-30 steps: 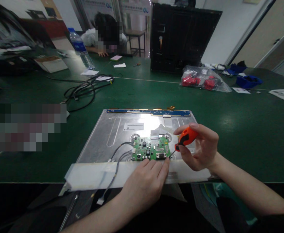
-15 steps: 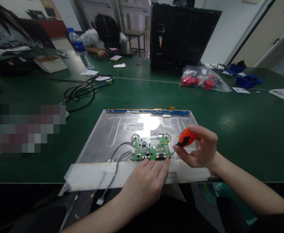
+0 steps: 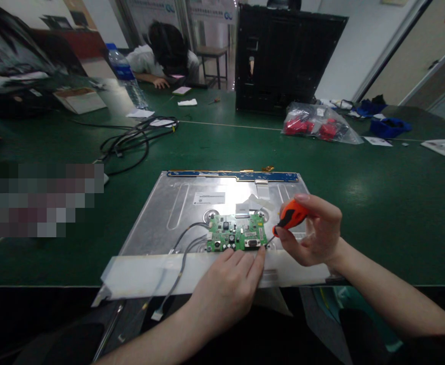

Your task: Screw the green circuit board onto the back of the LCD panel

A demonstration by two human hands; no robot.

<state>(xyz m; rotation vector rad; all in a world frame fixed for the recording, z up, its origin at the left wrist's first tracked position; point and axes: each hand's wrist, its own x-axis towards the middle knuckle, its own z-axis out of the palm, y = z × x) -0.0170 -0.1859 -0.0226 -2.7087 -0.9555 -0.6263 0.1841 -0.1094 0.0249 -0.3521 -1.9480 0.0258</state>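
A silver metal display panel [image 3: 169, 213] lies back-up on the green table, its near edge overhanging. A small green circuit board [image 3: 236, 234] sits on it, with grey wires [image 3: 184, 243] running off to the left. My right hand [image 3: 315, 230] is closed on a screwdriver with an orange handle [image 3: 291, 215]; its tip rests at the board's near right corner. My left hand [image 3: 228, 286] lies on the panel's near edge, fingers curled, their tips pressing against the board's front edge.
Black cables [image 3: 138, 137] coil at the left. A big black panel [image 3: 283, 58] stands upright at the back. A clear bag of red parts [image 3: 317, 126], a water bottle [image 3: 125, 76] and papers lie on the table. Another person [image 3: 165, 50] bends over the far end.
My right hand has twisted the orange handle slightly on the spot; the tip stays at the board's corner. My left hand has not moved.
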